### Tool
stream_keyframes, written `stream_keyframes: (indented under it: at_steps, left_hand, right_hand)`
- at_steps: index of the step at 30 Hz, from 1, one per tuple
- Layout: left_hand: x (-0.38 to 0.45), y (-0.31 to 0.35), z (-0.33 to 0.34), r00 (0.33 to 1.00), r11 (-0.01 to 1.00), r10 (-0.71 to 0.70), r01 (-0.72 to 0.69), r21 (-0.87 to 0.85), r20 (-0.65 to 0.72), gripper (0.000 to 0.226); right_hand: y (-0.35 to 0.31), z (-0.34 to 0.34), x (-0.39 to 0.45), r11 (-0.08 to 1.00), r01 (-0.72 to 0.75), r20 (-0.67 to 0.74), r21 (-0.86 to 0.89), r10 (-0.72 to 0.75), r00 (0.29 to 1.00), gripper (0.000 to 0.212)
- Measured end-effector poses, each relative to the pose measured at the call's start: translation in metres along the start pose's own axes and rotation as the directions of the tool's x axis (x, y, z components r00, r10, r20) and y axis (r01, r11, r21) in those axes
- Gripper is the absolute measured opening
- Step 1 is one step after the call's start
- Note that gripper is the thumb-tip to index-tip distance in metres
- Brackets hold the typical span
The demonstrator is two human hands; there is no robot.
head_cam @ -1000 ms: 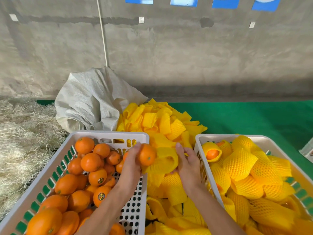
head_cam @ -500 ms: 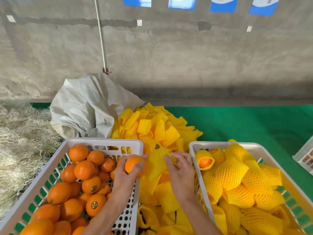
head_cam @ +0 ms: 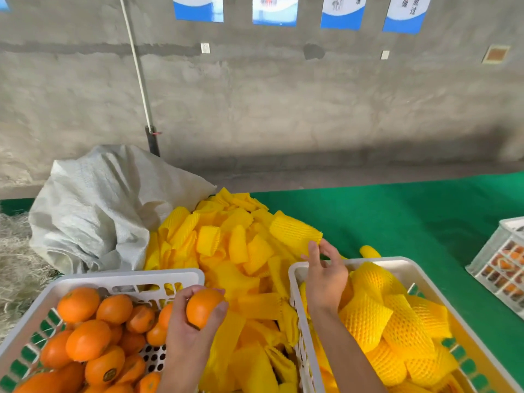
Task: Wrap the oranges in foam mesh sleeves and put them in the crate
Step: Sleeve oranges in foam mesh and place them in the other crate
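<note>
My left hand [head_cam: 189,326] grips a bare orange [head_cam: 203,306] over the right rim of the left white crate [head_cam: 85,279], which holds several unwrapped oranges [head_cam: 88,340]. My right hand [head_cam: 325,275] pinches the near edge of a yellow foam mesh sleeve [head_cam: 293,231], lifted above the loose pile of sleeves [head_cam: 226,251]. The sleeve sits up and to the right of the orange, apart from it. Below my right forearm is the right white crate [head_cam: 397,263] with several sleeved oranges [head_cam: 391,316].
A grey woven sack [head_cam: 96,205] lies behind the left crate, with straw [head_cam: 14,251] to its left. Green matting [head_cam: 411,217] covers the surface to the right. Another white crate [head_cam: 504,262] stands at the right edge. A concrete wall rises behind.
My right hand has raised a sleeve out of the pile, up and to the right. My left hand still holds the orange, now lower and further from the sleeve. The camera tilted upward.
</note>
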State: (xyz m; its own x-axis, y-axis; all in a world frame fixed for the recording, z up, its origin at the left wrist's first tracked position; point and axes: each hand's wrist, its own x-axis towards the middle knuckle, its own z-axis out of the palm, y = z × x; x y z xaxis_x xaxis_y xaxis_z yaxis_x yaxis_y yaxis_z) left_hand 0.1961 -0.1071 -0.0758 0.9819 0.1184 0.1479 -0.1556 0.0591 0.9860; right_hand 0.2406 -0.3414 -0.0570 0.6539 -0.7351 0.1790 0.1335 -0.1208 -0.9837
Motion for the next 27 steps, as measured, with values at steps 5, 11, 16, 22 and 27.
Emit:
stream_keyframes:
  at_steps: [5, 11, 16, 22, 27]
  left_hand:
    - [-0.006, -0.006, -0.01, 0.999, 1.0, 0.001, 0.0, 0.018, -0.047, 0.042]
    - [-0.025, -0.005, -0.019, 0.998, 0.999, -0.007, 0.01, 0.051, -0.064, 0.037]
    - [-0.038, -0.002, -0.032, 0.998, 0.992, 0.058, -0.058, 0.112, 0.006, 0.044]
    - [-0.054, -0.002, -0.038, 0.991, 0.981, 0.058, -0.079, 0.176, 0.123, 0.05]
    - [-0.053, -0.001, -0.037, 0.989, 0.979, 0.054, -0.079, 0.188, 0.135, 0.051]
  right_hand:
    - [0.018, -0.004, -0.016, 0.982, 0.08, 0.141, -0.173, -0.056, 0.988, 0.038]
    - [0.02, -0.01, -0.055, 0.788, 0.479, 0.475, -0.386, -0.276, 0.836, 0.018]
    - [0.032, 0.015, -0.092, 0.579, 0.613, 0.761, -0.537, 0.018, 0.649, 0.067]
    - [0.054, 0.034, -0.08, 0.331, 0.7, 0.773, -0.633, 0.223, 0.594, 0.085]
    - [0.059, 0.039, -0.077, 0.254, 0.733, 0.772, -0.631, 0.114, 0.625, 0.074]
